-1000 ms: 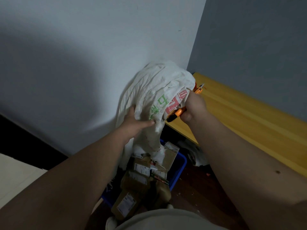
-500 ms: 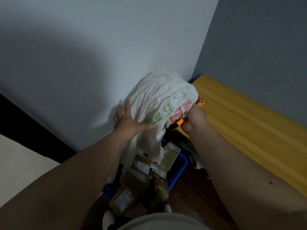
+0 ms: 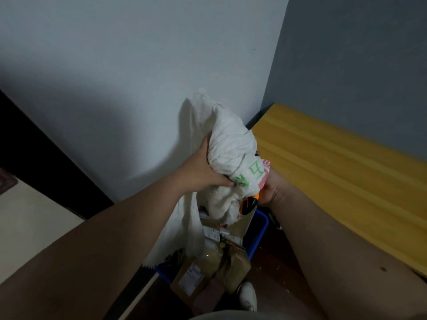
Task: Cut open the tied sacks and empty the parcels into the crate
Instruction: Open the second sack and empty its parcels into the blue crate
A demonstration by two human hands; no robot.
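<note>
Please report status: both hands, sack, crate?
Left hand grips white woven sack. Right hand holds sack and orange cutter. Brown parcels fill blue plastic crate.

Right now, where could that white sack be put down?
The yellow tabletop right of the white sack lies bare. The blue crate below is crowded with brown parcels. Dark floor beside the crate shows bare.

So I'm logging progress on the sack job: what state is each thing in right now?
white sack: upended over the crate, bunched, gripped by both hands
left hand: grips the sack's side
right hand: holds the sack and an orange cutter
blue crate: piled with brown parcels
</note>
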